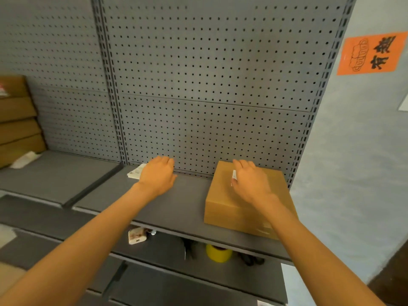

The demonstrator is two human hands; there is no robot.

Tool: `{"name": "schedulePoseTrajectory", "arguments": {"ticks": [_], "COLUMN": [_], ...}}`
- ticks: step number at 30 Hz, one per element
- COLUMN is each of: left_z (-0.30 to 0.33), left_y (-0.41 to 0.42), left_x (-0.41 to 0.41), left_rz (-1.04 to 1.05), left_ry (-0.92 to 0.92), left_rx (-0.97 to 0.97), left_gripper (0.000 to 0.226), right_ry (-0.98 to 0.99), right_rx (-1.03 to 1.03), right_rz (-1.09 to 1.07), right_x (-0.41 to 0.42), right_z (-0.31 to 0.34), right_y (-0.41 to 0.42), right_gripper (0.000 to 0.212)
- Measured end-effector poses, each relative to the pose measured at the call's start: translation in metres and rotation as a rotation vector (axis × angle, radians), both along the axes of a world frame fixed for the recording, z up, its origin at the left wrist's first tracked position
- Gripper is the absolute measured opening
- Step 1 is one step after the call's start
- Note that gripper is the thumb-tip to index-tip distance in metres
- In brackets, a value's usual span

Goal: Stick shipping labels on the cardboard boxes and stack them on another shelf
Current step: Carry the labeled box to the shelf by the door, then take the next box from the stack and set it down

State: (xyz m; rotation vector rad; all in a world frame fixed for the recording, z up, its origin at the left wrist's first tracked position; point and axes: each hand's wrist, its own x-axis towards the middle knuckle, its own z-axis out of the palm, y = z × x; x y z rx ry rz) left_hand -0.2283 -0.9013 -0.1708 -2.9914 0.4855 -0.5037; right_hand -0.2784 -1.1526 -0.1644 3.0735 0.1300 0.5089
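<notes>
Right grip [249, 180] hides label [234, 175] — box [229, 206] beneath

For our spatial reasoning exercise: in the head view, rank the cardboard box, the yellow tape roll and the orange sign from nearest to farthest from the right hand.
1. Cardboard box, directly under the right hand.
2. Yellow tape roll, on the lower shelf.
3. Orange sign, high on the right wall.

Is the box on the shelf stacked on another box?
No, the cardboard box sits directly on the grey shelf, nothing under it.
</notes>
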Motion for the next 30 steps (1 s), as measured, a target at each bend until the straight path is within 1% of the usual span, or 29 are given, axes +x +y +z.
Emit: {"name": "schedulePoseTrajectory", "arguments": {"ticks": [3,9,12,16,18,21,26,30], "left_z": [0.005,0.017,0.018,0.018,0.021,0.026,0.026,0.026], "left_y": [0.036,0.118,0.165,0.241,0.278,0.329,0.397,0.441], "left_x": [-0.006,-0.011,-0.017,-0.025,-0.028,-0.031,-0.038,-0.041], "left_rz": [0.045,0.132,0.166,0.209,0.229,0.267,0.296,0.319], "left_ry": [-0.001,-0.025,-0.028,-0.022,-0.025,-0.033,-0.06,-0.081], "left_rx": [0.025,-0.012,-0.005,0.004,0.014,0.022,0.011,0.006], "left_gripper": [0.047,0.05,0.048,0.053,0.056,0.053,0.045,0.051], "right_ry": [-0.026,-0.081,-0.064,-0.042,-0.051,-0.076,-0.076,-0.072], "right_rx": [-0.029,-0.076,-0.066,-0.036,-0.033,-0.016,-0.016,-0.029], "right_rz": [0.069,0.197,0.236,0.29,0.321,0.351,0.402,0.449], "right_x": [0.008,0.022,0.028,0.035,0.038,0.041,0.044,0.048], "right_z": [0.011,0.031,0.03,0.028,0.03,0.034,0.036,0.034], "right_y": [0.035,0.12,0.169,0.248,0.285,0.335,0.41,0.459], "right_gripper": [0.053,0.052,0.053,0.054,0.053,0.052,0.054,0.056]}}
